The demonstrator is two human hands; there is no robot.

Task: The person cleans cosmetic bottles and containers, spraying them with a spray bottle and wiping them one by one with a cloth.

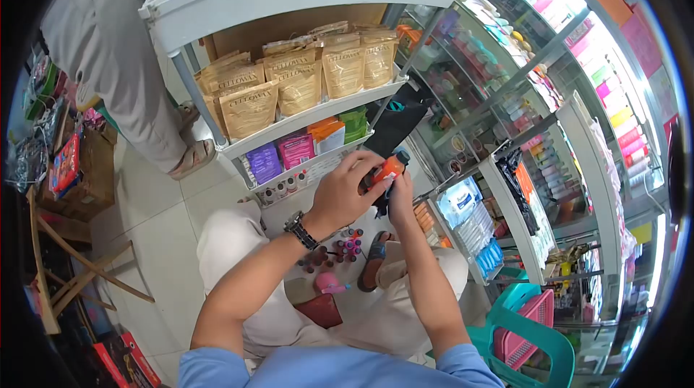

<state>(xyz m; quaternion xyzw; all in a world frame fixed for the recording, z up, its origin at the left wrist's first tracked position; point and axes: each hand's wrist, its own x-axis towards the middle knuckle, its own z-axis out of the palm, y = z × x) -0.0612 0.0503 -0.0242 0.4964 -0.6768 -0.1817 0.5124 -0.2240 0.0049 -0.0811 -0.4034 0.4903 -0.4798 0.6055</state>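
In front of the lower shelf, my left hand (pixel 343 196), with a dark watch on its wrist, is closed round a small orange bottle (pixel 391 168) with a dark cap. My right hand (pixel 400 200) is closed beside it, and a dark cloth (pixel 382 203) hangs between the two hands. Its fingers are partly hidden, but they wrap the cloth near the bottle's base. Below my hands, several small nail polish bottles (pixel 350 243) stand on the floor, close to a pink bottle (pixel 330 284).
A white shelf rack (pixel 311 117) holds gold pouches (pixel 298 88) and colored packets (pixel 296 150). Another person's legs (pixel 119 62) stand at the left near a wooden folding stand (pixel 87 279). Glass cases line the right, with a green plastic chair (pixel 517 316) below.
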